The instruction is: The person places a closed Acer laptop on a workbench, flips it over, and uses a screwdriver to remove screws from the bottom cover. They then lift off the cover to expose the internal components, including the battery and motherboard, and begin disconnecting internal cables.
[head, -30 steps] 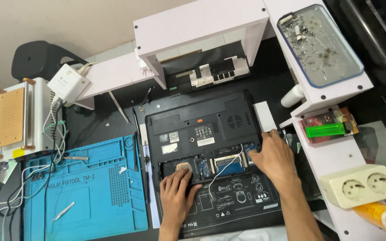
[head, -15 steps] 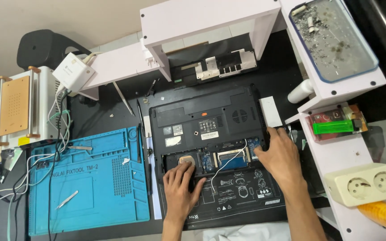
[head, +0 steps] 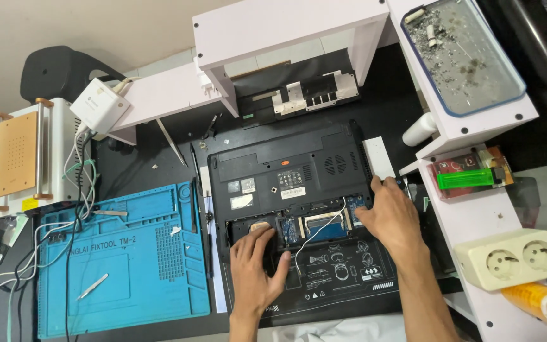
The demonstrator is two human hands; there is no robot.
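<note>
The laptop (head: 299,190) lies upside down in the middle of the desk, its bottom cover already off and the circuit boards bare, though a white cable (head: 316,233) remains plugged in. The left hand (head: 257,269) presses flat on the open bay and the right hand (head: 392,218) rests spread at the laptop's right edge, neither grasping anything. A blue mat (head: 121,259) with tweezers (head: 93,286) lies left of the laptop, a green lighter (head: 466,178) to its right.

The laptop (head: 289,171) underside is matt black plastic (the repair mat (head: 128,253) looks like smooth blue rubber).
</note>
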